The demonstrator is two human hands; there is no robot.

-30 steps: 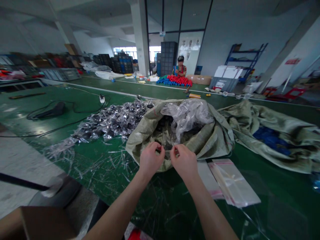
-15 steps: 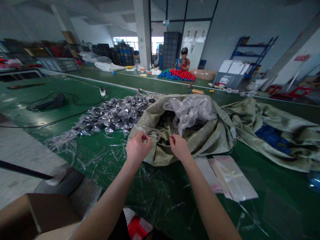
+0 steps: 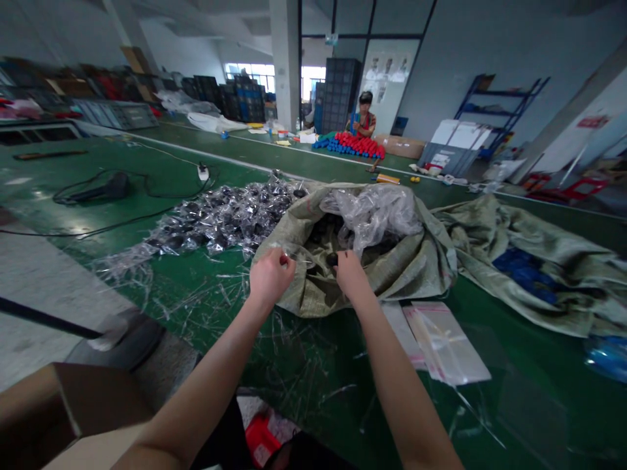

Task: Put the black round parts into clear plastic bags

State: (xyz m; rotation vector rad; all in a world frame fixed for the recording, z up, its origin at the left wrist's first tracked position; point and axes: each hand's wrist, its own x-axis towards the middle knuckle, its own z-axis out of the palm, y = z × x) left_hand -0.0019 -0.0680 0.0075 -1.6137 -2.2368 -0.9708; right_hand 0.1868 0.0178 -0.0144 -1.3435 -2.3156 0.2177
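My left hand (image 3: 270, 275) is closed in a pinch on a clear plastic bag (image 3: 292, 252) held over the near edge of an open woven sack (image 3: 406, 261). My right hand (image 3: 349, 273) is closed on a small black round part (image 3: 332, 258) at the mouth of that bag. The sack holds more black parts and a crumpled clear plastic liner (image 3: 372, 212). Both forearms reach forward from the bottom of the view.
A pile of black parts sealed in clear bags (image 3: 220, 219) lies left of the sack. Flat empty bags (image 3: 443, 336) lie at right, another sack (image 3: 529, 261) beyond. Plastic strips litter the green floor. A cardboard box (image 3: 73, 411) is near left. A person sits far back.
My hands moved apart and slightly forward, pulling the clear bag open. My right hand now holds a black part at the bag's mouth.
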